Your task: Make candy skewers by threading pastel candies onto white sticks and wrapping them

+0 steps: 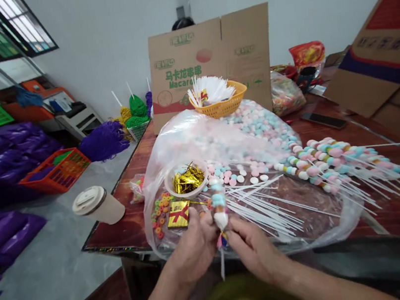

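A candy skewer (218,201) of stacked pink, blue and white pieces stands nearly upright between my hands. My left hand (195,243) is closed around its lower left side, and my right hand (254,247) pinches at its base. A bit of gold tie shows at the pinch, and the white stick (222,264) pokes out below. Just beyond my left hand lie a pack of gold twist ties (178,214) and orange and green ring candies (161,208). A round bowl (167,182) holds loose gold ties. White sticks (269,210) lie spread to the right of the skewer.
A clear plastic bag (179,135) spreads over the table with loose pastel candies (256,126). Finished skewers (337,159) pile up at right, near a phone (324,120). A yellow basket (240,94) of white sticks stands before a cardboard box (247,37). A lidded cup (99,205) sits at the left edge.
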{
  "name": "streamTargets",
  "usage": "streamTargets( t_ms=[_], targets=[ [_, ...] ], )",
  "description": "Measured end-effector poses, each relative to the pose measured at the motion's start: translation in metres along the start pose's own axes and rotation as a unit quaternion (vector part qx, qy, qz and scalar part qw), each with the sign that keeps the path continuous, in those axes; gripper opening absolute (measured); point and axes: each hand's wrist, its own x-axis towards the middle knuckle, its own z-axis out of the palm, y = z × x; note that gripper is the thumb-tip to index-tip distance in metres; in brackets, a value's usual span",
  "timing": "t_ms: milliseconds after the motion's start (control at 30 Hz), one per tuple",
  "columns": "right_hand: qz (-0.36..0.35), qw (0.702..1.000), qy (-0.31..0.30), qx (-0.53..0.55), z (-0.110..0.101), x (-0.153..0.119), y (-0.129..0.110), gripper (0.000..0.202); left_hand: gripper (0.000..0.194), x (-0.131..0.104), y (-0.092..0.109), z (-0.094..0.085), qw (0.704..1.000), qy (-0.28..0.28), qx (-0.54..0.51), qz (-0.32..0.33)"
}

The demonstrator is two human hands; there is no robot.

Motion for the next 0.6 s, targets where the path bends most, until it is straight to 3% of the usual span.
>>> streamTargets(
  t_ms=[67, 133, 200, 300, 367, 400, 467, 533, 600],
  targets=[
    [0.124, 0.974, -0.03, 0.185, 0.007, 0.001, -0.002, 0.021, 0.071, 0.005, -0.006, 0.006, 0.998, 0.033, -0.004, 0.053],
    [0.215, 0.91, -0.066, 0.348, 0.011, 0.003, -0.001, 0.024, 0.059, 0.006, -0.011, 0.006, 0.993, 0.078, 0.029, 0.083],
    [0.244, 0.854, -0.114, 0.446, 0.011, 0.007, 0.004, 0.029, 0.045, 0.004, -0.016, 0.002, 0.987, 0.109, 0.079, 0.082],
    [0.254, 0.814, -0.229, 0.47, 0.009, 0.01, 0.018, 0.037, 0.034, -0.001, -0.025, -0.003, 0.976, 0.104, 0.184, 0.053],
    [0.25, 0.842, -0.278, 0.389, 0.006, 0.008, 0.027, 0.046, 0.033, -0.002, -0.026, -0.004, 0.966, 0.096, 0.236, 0.045],
    [0.242, 0.868, -0.27, 0.339, 0.004, 0.006, 0.029, 0.05, 0.032, 0.0, -0.025, -0.004, 0.964, 0.102, 0.239, 0.052],
    [0.194, 0.935, -0.155, 0.255, -0.002, -0.001, 0.029, 0.05, 0.032, 0.006, -0.022, -0.002, 0.959, 0.151, 0.224, 0.09],
    [0.106, 0.97, -0.02, 0.216, -0.008, -0.011, 0.023, 0.039, 0.032, 0.016, -0.022, 0.005, 0.943, 0.175, 0.255, 0.122],
    [0.03, 0.98, 0.05, 0.193, -0.013, -0.021, 0.019, 0.033, 0.03, 0.027, -0.031, 0.018, 0.92, 0.099, 0.357, 0.124]
  ],
)
